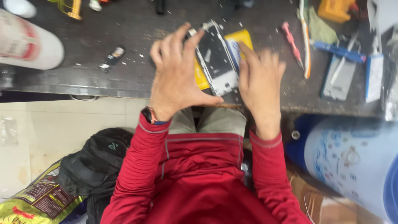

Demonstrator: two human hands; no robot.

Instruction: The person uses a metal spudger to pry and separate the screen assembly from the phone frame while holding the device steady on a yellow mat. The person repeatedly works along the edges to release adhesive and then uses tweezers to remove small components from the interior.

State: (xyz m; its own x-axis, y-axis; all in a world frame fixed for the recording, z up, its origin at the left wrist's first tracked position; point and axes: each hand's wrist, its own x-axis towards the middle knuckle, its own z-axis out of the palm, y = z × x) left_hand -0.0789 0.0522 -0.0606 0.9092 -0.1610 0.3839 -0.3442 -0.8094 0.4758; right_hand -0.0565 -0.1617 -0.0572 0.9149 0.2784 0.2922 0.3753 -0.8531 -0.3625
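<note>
Your opened phone (215, 58) lies top centre on the worktop (124, 79), between your hands; screwdriver (292, 43) upper right, backpack (93, 166) lower left

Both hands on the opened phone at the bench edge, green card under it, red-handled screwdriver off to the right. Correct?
Not quite: the card under the opened phone is yellow, not green, as the head view shows. The rest holds: the left hand and right hand are at the phone by the bench edge, and the red-handled screwdriver lies to the right.

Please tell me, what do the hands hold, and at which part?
The left hand and right hand grip an opened phone by its two long side edges.
</note>
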